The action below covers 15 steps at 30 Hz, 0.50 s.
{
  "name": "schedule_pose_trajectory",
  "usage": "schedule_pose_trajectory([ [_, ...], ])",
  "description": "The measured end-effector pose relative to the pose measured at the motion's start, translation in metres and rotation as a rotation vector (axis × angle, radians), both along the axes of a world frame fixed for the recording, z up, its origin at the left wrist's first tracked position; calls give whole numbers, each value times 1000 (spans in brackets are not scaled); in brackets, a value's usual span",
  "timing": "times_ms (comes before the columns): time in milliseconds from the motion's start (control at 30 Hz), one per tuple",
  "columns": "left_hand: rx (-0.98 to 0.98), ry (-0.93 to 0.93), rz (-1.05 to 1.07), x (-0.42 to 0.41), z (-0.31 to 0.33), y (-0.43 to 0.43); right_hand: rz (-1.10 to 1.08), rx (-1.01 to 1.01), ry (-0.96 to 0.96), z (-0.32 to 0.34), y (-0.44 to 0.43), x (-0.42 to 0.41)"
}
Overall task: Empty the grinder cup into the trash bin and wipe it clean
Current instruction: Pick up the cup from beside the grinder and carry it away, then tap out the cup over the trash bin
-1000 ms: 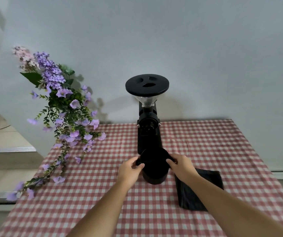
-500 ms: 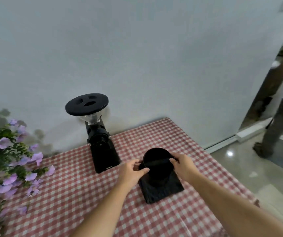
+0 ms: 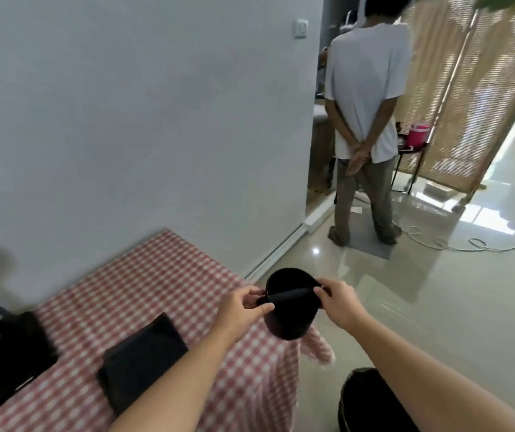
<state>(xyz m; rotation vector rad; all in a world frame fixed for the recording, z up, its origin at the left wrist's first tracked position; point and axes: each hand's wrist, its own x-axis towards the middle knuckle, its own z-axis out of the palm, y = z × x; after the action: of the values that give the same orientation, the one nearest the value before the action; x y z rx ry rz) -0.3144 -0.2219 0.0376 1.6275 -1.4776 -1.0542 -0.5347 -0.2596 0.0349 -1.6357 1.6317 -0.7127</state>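
Past the table (image 3: 144,275) corner, left hand (image 3: 240,310) and right hand (image 3: 338,302) are holding the grinder cup (image 3: 290,319), fingers clamped on its rim, trash bin (image 3: 365,397) below.

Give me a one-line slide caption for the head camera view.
Both hands, left hand and right hand, hold the black grinder cup upright past the checkered table's edge, near the dark trash bin.

Bright daylight from right — floor (image 3: 437,275) glare, edges blurred, wide-angle warped.
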Motion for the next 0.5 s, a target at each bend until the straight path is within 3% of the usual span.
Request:
schedule_pose_trajectory([
  [300,270,56,-432,-167,-27,-42,-69,167,92,-37,9,-186],
  [400,467,158,-443,-207,-46,-55,-71,240,117,-58,18,-218],
  [500,669,84,-537,-236,-72,-62,-53,332,139,-79,25,-235],
])
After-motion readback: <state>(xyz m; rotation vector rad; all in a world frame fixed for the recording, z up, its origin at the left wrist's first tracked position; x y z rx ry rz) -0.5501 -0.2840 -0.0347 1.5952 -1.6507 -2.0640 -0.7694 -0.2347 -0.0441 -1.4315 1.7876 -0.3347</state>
